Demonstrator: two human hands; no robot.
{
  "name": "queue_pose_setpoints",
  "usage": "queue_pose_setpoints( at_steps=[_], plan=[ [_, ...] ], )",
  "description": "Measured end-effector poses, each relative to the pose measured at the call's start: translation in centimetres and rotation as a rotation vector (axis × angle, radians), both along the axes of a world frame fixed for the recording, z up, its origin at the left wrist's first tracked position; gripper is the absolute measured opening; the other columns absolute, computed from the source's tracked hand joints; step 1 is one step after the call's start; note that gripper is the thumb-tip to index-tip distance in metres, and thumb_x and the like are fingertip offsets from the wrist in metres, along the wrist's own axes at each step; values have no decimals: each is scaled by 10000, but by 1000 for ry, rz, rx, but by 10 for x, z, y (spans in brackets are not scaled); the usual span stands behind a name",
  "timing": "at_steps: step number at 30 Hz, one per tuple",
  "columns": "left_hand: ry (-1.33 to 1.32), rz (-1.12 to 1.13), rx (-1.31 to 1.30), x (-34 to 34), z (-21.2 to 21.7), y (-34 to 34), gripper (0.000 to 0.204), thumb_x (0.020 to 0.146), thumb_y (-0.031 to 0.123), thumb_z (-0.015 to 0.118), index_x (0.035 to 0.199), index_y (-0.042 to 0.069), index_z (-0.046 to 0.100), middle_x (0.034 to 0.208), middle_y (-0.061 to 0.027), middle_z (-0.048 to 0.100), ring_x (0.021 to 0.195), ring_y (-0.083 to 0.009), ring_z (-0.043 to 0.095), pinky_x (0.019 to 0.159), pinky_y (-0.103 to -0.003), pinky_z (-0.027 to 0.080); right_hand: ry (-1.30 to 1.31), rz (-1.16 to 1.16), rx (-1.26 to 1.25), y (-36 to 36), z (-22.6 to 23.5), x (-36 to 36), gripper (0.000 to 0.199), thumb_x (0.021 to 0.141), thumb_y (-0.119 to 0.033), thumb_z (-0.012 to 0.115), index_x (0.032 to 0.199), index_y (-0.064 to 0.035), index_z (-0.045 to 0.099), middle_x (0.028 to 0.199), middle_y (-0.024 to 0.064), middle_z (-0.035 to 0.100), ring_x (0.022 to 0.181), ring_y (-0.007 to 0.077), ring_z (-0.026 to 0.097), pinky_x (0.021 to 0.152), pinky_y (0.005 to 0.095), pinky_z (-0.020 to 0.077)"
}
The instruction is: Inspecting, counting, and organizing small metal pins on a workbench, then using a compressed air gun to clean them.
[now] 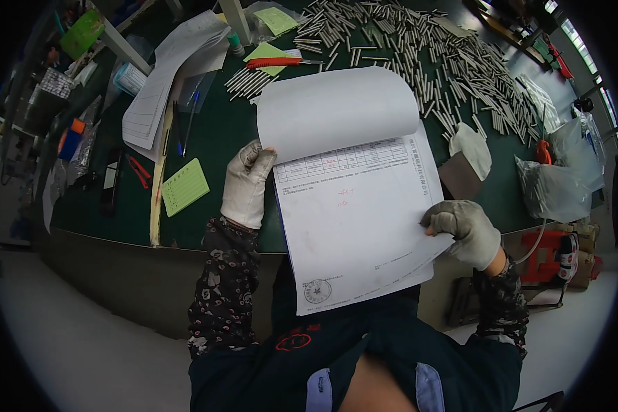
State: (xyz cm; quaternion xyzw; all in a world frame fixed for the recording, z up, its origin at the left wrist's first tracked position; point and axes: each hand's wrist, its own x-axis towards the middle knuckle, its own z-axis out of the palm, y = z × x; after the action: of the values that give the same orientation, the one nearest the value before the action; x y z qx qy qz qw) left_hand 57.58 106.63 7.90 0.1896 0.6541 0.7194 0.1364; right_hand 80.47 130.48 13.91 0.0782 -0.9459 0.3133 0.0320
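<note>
A stack of printed paper sheets [364, 233] hangs over the table's front edge, with its top sheet [336, 110] curled back toward the far side. The exposed page carries a table, some red handwriting and a round stamp. My left hand [248, 182], in a white glove with bare fingertips, pinches the stack's left edge near the fold. At the lower right corner, my right hand [464, 232], gloved in greyish white, grips the sheets between thumb and fingers, bending that corner up. Both forearms wear dark flowered sleeves.
Many short metal rods [419, 55] lie heaped across the far right. An orange utility knife [275, 62] rests by green notes. On the left are a green notepad [185, 187], pens [189, 123] and more papers [168, 75]. Plastic bags [556, 178] sit at the right edge.
</note>
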Motion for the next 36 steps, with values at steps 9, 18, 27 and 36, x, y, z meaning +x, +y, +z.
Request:
queue_pose_setpoints(
  at_steps=[9,18,27,36],
  plan=[
    [59,-19,-66,-1,3,-2,243,853,208,594,975,-2,593,851,-10,602,793,-65,518,759,-212,414,-11,-1,3,1,-2,1,289,461,102,517,714,-34,541,821,78,618,755,265,590,618,333,484],
    [50,-15,-27,-1,0,-2,253,852,195,594,1011,-3,591,884,-17,609,813,-67,525,766,-214,417,-55,-12,-5,1,-3,1,283,466,93,522,722,-23,555,834,73,618,756,267,588,619,330,487],
    [42,-14,-29,0,0,-3,247,846,183,600,1008,-4,589,882,-13,607,809,-65,523,768,-215,417,-40,-10,-15,2,-7,2,282,469,79,524,729,-26,556,836,74,618,766,275,586,624,341,485],
    [35,-15,-10,-1,-1,-2,232,848,177,597,996,-2,592,872,-11,606,806,-64,521,768,-215,414,44,-7,32,-4,-10,5,242,493,88,538,687,-39,471,765,97,600,720,280,590,595,336,476]
  ],
)
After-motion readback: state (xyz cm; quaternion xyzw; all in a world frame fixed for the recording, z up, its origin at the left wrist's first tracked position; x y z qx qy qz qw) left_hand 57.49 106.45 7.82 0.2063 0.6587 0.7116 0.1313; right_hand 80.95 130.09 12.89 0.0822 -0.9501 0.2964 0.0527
